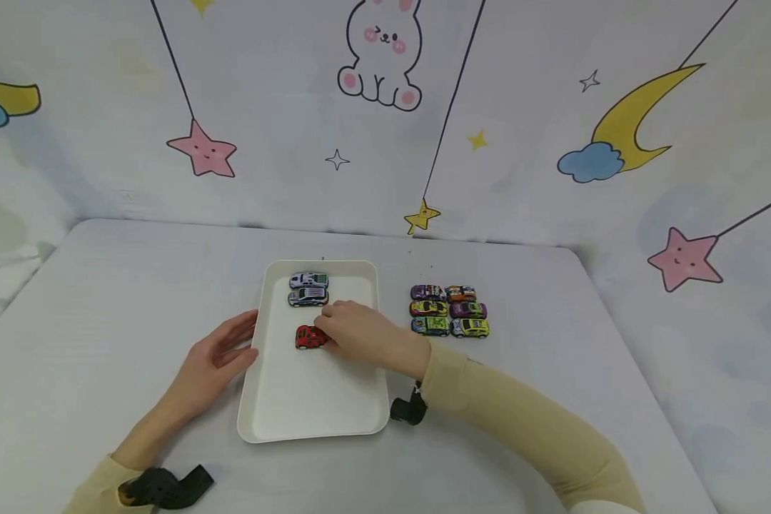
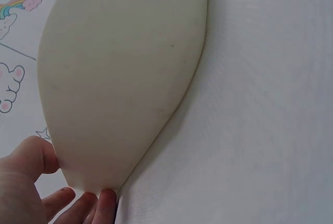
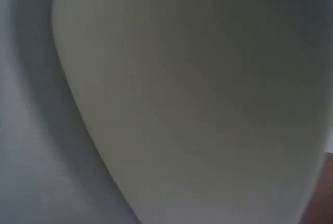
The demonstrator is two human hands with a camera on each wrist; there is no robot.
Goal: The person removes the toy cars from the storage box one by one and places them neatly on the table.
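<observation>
My right hand point(image 1: 364, 333) reaches over the white tray point(image 1: 295, 421) and pinches a red toy car point(image 1: 310, 338) at its right end. The hand covers part of that car. Farther back in the tray, a silver toy car point(image 1: 308, 297) and a white toy car point(image 1: 309, 280) stand one behind the other. My left hand point(image 1: 208, 368) rests with spread, relaxed fingers against the tray's left side. Close up in the left wrist view, its fingertips point(image 2: 107, 195) touch the tray's outer wall point(image 2: 125, 89). The right wrist view shows mostly the tray wall point(image 3: 182, 99).
Right of the tray, several toy cars point(image 1: 450, 310) stand in two columns on the white tabletop point(image 1: 552, 400). A patterned backdrop point(image 1: 283, 107) rises behind the table. Each wrist wears a black camera, the right one point(image 1: 410, 408) close beside the tray's right edge.
</observation>
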